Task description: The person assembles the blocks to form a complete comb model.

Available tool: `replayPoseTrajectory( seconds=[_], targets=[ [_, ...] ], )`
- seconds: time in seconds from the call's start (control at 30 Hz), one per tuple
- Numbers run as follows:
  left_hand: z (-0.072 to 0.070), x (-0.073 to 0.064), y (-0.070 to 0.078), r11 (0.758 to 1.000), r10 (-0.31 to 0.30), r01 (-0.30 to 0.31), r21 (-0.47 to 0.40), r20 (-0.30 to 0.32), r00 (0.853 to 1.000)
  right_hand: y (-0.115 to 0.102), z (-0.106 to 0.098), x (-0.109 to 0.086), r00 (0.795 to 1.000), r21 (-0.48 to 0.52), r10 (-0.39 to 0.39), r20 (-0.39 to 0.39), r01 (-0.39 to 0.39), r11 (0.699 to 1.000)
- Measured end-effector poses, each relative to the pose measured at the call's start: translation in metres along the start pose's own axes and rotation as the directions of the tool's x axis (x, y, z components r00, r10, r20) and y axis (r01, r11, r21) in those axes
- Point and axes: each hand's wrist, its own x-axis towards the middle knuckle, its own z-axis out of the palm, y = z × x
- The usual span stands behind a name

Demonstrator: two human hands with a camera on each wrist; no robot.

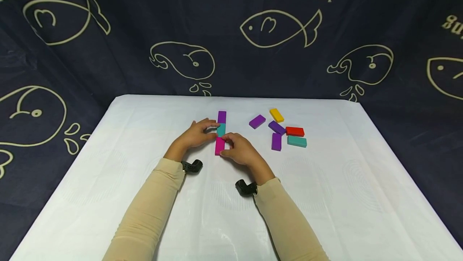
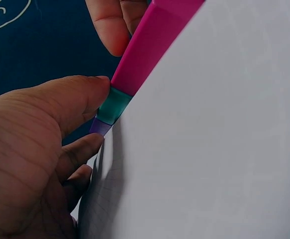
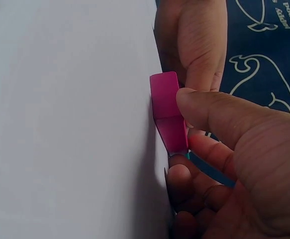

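Note:
A line of three blocks runs down the table, end to end: a purple block (image 1: 222,116) at the far end, a teal block (image 1: 221,131) in the middle and a pink block (image 1: 219,147) nearest me. Along the left side of the row, my left hand (image 1: 193,135) touches the teal block with thumb and index fingertip spread along its length. In the left wrist view, its thumb tip lies where the teal block (image 2: 114,105) meets the pink one. My right hand (image 1: 243,151) pinches the pink block (image 3: 165,94) between thumb and fingers from the right.
To the right of the row lie several loose blocks: a purple block (image 1: 257,121), a yellow block (image 1: 276,115), a dark violet block (image 1: 277,127), another purple block (image 1: 276,142), a red block (image 1: 294,131) and a teal block (image 1: 297,141). A white cloth covers the table (image 1: 336,196).

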Motion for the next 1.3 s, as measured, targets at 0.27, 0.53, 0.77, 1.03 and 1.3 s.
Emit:
replayPoseTrajectory(
  seconds=[0.27, 0.53, 0.77, 1.03, 1.3],
  targets=[
    [0.002, 0.000, -0.001, 1.000, -0.007, 0.007, -0.030, 0.002, 1.000, -0.001, -0.001, 0.000, 1.000, -0.005, 0.007, -0.001, -0.007, 1.000],
    [0.009, -0.017, 0.002, 0.998, 0.003, -0.002, -0.056, 0.004, 1.000, -0.002, -0.002, -0.004, 1.000, -0.001, -0.001, 0.011, 0.001, 1.000],
    [0.016, -0.034, 0.007, 0.999, 0.008, -0.009, -0.033, -0.020, 1.000, -0.002, -0.003, -0.003, 1.000, -0.020, -0.008, 0.002, 0.008, 1.000],
    [0.018, -0.039, 0.009, 0.999, 0.019, -0.018, 0.027, -0.046, 0.999, -0.001, -0.001, -0.001, 0.999, 0.003, -0.032, 0.004, 0.032, 0.999],
    [0.019, -0.039, 0.011, 0.999, 0.039, -0.038, 0.030, -0.049, 0.998, -0.005, -0.014, -0.007, 0.999, 0.052, -0.008, -0.041, 0.010, 0.999]
  ],
)
